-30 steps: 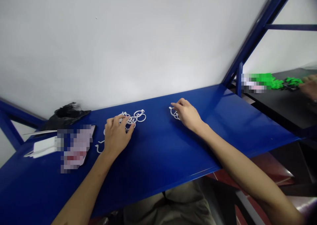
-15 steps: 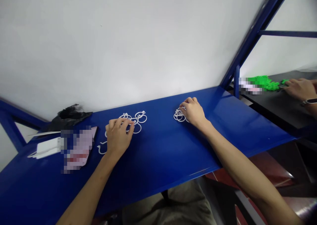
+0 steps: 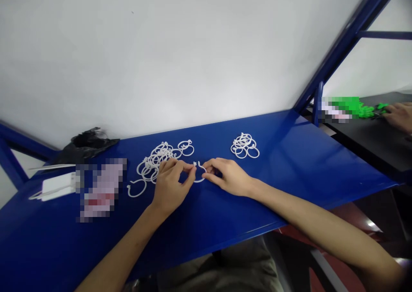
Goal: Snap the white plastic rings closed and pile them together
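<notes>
An open white plastic ring, like a shower curtain ring point(image 3: 200, 181), is between my two hands over the blue table, its two knobbed ends apart at the top. My left hand point(image 3: 172, 185) pinches its left side with thumb and fingers. On the opposite side my right hand point(image 3: 228, 176) grips it the same way. Behind my left hand lies a loose pile of similar white rings point(image 3: 160, 155), partly covered by the fingers. One open ring point(image 3: 137, 196) lies apart at the pile's near left. A smaller heap of rings point(image 3: 244, 144) rests beyond my right hand.
On the left of the blue table point(image 3: 206, 227) are a blurred-out pinkish item point(image 3: 103, 189), a white block with a cable point(image 3: 59, 185) and a black plastic bag point(image 3: 90, 144). A blue frame post point(image 3: 337, 47) rises at right. Beyond it, another person's hand point(image 3: 399, 116) is near green pieces point(image 3: 367, 111).
My right hand has left the right heap and come to the middle. My left hand has moved right from the left pile. Both now hold one open ring between them.
</notes>
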`<action>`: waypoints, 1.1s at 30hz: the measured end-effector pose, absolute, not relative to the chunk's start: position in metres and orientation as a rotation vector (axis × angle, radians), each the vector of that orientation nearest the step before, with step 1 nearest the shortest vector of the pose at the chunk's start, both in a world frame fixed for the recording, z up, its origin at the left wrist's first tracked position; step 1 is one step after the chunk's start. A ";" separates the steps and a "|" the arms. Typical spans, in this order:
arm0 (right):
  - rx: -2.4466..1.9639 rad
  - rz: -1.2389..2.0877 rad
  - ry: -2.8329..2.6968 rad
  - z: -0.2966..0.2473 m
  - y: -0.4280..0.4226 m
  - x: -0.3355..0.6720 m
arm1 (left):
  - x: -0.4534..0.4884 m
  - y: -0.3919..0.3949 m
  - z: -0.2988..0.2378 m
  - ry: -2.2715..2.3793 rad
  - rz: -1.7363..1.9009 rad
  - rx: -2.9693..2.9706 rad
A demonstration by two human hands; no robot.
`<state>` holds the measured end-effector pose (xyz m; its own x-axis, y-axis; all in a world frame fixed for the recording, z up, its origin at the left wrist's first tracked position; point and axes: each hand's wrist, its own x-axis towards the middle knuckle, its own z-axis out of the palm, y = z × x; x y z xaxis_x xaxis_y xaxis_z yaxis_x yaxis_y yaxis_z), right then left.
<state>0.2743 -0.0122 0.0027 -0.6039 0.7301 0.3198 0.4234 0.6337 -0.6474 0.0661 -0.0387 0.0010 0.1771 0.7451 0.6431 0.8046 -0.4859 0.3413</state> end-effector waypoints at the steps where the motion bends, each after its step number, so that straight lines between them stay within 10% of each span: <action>1: -0.901 0.711 -2.264 0.002 -0.013 0.273 | 0.067 -0.040 0.002 -1.575 -1.247 -2.388; 33: -0.625 -0.102 -2.630 0.002 -0.018 0.278 | 0.070 -0.044 -0.009 -1.626 -1.185 -2.822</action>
<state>0.2778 -0.0181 0.0019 -0.8047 0.4125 0.4271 0.4442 0.8955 -0.0278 0.0700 -0.0437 -0.0092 0.3437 0.8531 0.3926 0.6352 -0.5191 0.5719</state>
